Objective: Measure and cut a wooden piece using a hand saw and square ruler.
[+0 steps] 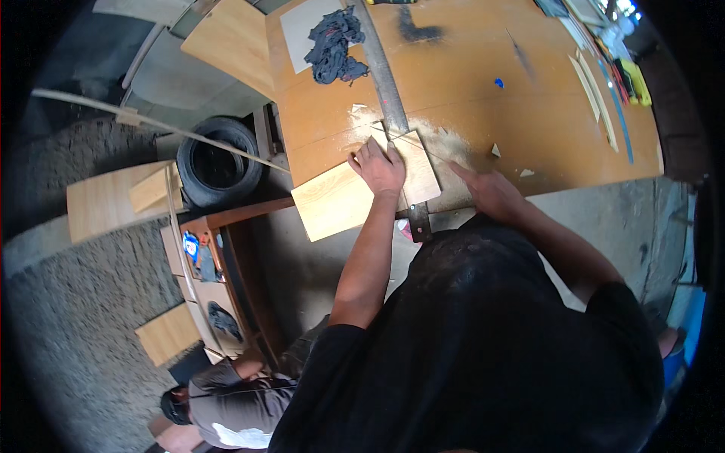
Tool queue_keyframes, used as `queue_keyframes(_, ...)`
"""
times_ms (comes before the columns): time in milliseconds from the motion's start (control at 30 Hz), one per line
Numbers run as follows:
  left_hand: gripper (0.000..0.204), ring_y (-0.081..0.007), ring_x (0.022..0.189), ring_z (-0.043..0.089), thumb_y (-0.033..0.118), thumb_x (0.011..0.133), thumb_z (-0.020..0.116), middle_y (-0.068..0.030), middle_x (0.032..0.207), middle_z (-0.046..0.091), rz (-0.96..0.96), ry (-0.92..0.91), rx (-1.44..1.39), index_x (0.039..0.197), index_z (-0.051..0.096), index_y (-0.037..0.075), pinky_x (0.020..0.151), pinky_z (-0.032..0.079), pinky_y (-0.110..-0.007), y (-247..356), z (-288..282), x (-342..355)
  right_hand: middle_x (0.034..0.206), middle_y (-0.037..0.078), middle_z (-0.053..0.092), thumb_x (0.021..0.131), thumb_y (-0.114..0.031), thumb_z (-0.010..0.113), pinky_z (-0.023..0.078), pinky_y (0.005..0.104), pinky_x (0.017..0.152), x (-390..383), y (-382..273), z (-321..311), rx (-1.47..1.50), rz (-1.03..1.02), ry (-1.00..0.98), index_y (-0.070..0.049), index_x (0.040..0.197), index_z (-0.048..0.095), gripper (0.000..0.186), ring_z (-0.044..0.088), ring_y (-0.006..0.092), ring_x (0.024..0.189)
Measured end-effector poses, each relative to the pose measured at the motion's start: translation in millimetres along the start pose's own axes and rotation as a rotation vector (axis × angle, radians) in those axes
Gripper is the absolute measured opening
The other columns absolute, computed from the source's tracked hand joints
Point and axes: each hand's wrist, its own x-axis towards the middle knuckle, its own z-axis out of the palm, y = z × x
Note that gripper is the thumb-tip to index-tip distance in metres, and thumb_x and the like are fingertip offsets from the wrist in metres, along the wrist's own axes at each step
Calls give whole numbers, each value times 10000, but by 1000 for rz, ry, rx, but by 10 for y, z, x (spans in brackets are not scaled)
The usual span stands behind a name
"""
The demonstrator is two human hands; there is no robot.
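My left hand [379, 166] presses flat on a pale wooden board [340, 200] that overhangs the near left corner of the orange workbench [468, 90]. A long grey metal straightedge [387, 79] runs from the far side of the bench down across the board, just right of that hand. My right hand [487, 190] rests palm down on the bench near its front edge, beside a patch of pale sawdust. Neither hand holds a tool.
A dark crumpled rag [334, 47] lies on a white sheet at the far left of the bench. Thin wood strips [593, 90] and tools lie at the far right. A tyre [217, 160] and board offcuts [106, 200] sit on the floor left. Another person [230, 404] crouches below left.
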Motion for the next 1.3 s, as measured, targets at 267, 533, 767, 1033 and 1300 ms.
queue_keyframes(267,569,-340,1290,449,364,930,526,-201,1281,563,-27,-81,5,1328,510,-42,1175,85,-583,-17,-51,-7,723,246,645,860,1,485,540,504,693,902,-151,315,-5,-52,17,-208,1498,409,677,658,407,672)
queue_keyframes(533,556,-329,1294,449,369,937,516,-201,1274,570,1,-82,-10,1312,521,-41,1176,75,-588,-20,-64,-1,733,241,647,863,-8,500,532,521,712,266,-196,102,-45,-3,18,-199,1486,420,657,655,414,688)
queue_keyframes(767,549,-326,1288,452,378,943,506,-198,1289,569,-21,-97,-16,1296,532,-42,1177,70,-584,-17,-67,11,772,257,652,889,-36,471,529,533,734,917,-117,456,-67,-84,114,-211,1501,392,641,667,428,773)
queue_keyframes(1033,543,-328,1280,457,365,938,510,-196,1291,573,32,-74,-22,1297,529,-43,1178,79,-582,0,-74,-14,766,268,650,892,-33,463,533,544,696,560,44,386,57,-32,24,-219,1519,361,661,668,437,741)
queue_keyframes(1300,546,-319,1278,462,360,927,512,-186,1315,568,-29,-85,11,1316,524,-24,1179,97,-576,31,-48,14,921,288,661,949,-101,436,526,512,773,568,-51,244,-20,43,-82,-207,1520,350,587,665,460,840)
